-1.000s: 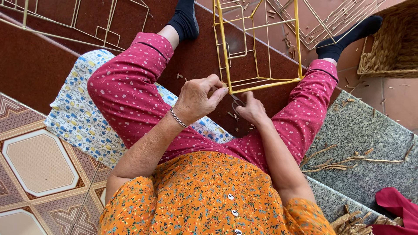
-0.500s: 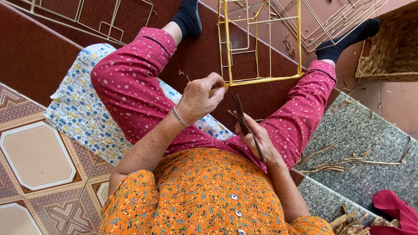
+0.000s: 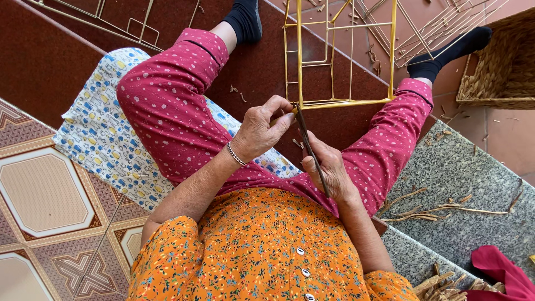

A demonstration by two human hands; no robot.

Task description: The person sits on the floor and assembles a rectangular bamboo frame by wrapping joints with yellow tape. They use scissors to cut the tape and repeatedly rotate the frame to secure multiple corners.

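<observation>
**Seated person working a strand onto a yellow wire frame**

View is from the head cam looking straight down. Person sits on a patterned cushion [image 3: 95, 134] at the edge of a step, legs in red dotted trousers stretched fwd, black socks on both feet.

Left hand [image 3: 259, 131] is closed in a pinch on the bottom corner of the yellow wire frame [image 3: 345, 61], thumb and fingers curled round the lower bar right where the dark strand [image 3: 309, 150] meets it. There's a thin silver bracelet [image 3: 236, 154] on that wrist. The frame stands roughly upright btw the two legs, bottom bar running across to the right knee.

Right hand [image 3: 329, 170] sits just below and beside the left, fingers closed around the strand. The strand runs diagonally from the frame corner down across that hand, w/ its lower end poking out past the palm near the orange floral shirt.

Around them: more wire frames [image 3: 440, 28] lie flat on the reddish floor further out, a woven basket [image 3: 501, 67] sits at the far right edge beside the right foot, loose dry fibre strips [image 3: 434, 209] are scattered on the grey stone step, and a bit of red cloth [image 3: 499, 270] shows in the bottom right corner. Patterned tiles on the left side.
</observation>
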